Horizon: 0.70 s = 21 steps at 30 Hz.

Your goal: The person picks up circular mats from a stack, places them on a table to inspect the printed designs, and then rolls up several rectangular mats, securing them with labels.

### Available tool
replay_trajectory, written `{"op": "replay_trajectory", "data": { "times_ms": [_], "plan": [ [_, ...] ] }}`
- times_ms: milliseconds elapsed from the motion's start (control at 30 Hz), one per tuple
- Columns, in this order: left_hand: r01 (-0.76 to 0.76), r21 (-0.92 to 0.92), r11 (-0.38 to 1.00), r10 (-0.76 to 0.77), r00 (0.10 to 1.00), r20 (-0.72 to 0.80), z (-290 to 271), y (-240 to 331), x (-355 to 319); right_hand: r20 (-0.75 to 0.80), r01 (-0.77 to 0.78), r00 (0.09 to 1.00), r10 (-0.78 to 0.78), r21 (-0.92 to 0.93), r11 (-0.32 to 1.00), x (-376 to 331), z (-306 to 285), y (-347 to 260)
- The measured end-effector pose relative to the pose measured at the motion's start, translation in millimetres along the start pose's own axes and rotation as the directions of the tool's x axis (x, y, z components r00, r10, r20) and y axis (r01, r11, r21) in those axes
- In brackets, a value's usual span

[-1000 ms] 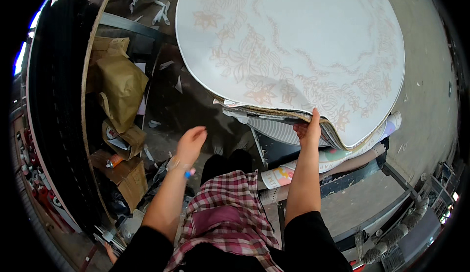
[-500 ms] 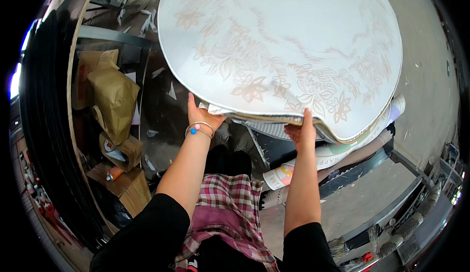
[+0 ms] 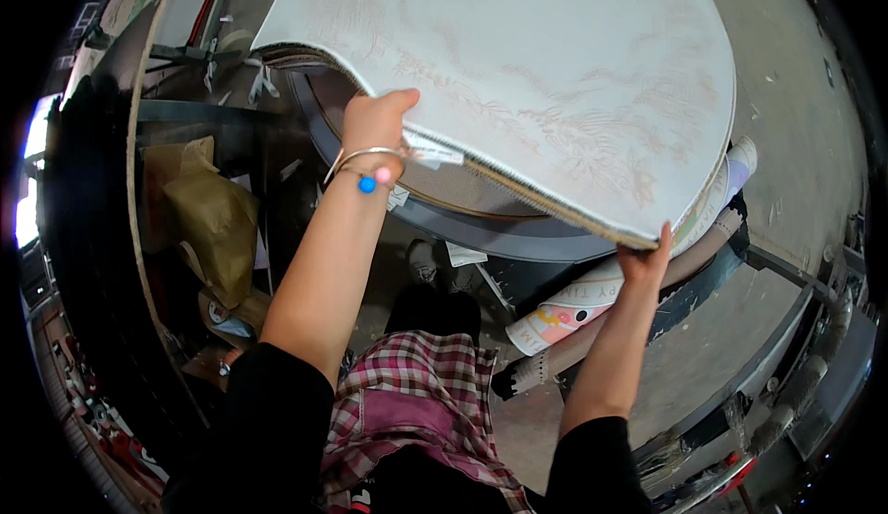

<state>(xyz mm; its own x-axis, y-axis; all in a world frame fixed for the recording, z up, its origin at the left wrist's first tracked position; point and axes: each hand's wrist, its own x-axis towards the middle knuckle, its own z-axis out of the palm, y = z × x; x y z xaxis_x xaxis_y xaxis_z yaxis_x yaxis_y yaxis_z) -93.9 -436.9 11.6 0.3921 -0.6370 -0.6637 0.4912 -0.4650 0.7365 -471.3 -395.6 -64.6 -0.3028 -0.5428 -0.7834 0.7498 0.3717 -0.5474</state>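
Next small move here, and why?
Probably slide the left hand outward along the edge of the round white-topped mats: it and the right hand hold that edge raised above the gray-rimmed mat, but it bends beyond the left hand.

The near edge of the pale round mats (image 3: 555,61) has been lifted and drawn into a nearly straight slant across the centre of the frame, with a curl bent into it at the upper left. The left hand (image 3: 375,125), empty at first, has been brought up and closed on that edge left of centre; the right hand (image 3: 645,260) has been shifted rightward along it. Beneath, a brownish round surface (image 3: 439,184) with a grey rim (image 3: 467,239) has been uncovered
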Motion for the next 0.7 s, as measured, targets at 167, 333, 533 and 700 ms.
{"op": "replay_trajectory", "data": {
  "times_ms": [167,333,533,700],
  "plan": [
    [-0.233,-0.069,0.97,0.24,0.962,0.127,-7,19,-57,0.068,0.038,0.997,-0.031,-0.094,0.995,-12,-45,-3],
    [-0.382,0.099,0.919,0.375,0.924,0.078,-81,87,-140,0.032,0.08,0.997,-0.077,-0.122,0.989,-171,-33,23],
    [-0.564,0.453,0.691,0.493,0.825,0.275,-151,163,-264,0.325,-0.636,0.306,0.895,-0.629,0.446,-274,-260,111],
    [-0.355,0.629,0.692,0.279,0.935,0.22,-112,134,-223,0.142,0.267,0.942,-0.305,-0.866,0.423,-74,-292,41]
  ]
}}
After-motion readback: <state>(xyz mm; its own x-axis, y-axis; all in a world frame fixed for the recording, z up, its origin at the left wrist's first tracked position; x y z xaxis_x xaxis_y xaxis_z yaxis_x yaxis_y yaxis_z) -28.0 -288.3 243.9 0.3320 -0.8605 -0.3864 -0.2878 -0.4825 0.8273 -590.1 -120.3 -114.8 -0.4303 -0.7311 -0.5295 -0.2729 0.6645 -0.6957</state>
